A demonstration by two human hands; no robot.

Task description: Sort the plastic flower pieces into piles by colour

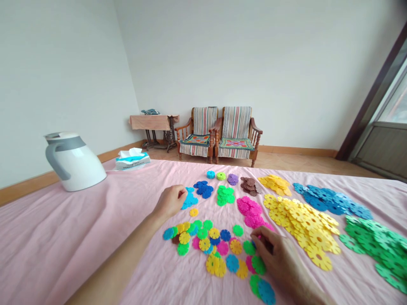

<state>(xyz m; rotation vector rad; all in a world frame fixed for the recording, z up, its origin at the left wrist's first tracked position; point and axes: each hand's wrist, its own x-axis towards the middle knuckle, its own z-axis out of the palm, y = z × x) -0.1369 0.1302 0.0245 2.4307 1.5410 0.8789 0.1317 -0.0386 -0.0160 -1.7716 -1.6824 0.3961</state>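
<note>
My left hand is closed with curled fingers beside a pile of light blue snowflake discs; whatever it holds is hidden. My right hand has its fingers pinched together at the right edge of a mixed scatter of snowflake discs. A bit of dark blue shows by its fingertips, but I cannot tell whether it is gripped. Beyond that hand lies a pink pile. Farther back are a dark blue pile, a bright green pile and a brown pile. One yellow disc lies alone.
Larger yellow discs, blue discs and green discs are heaped at the right on the pink cloth. A white jug and a tissue box stand at the left. Two wooden armchairs are behind.
</note>
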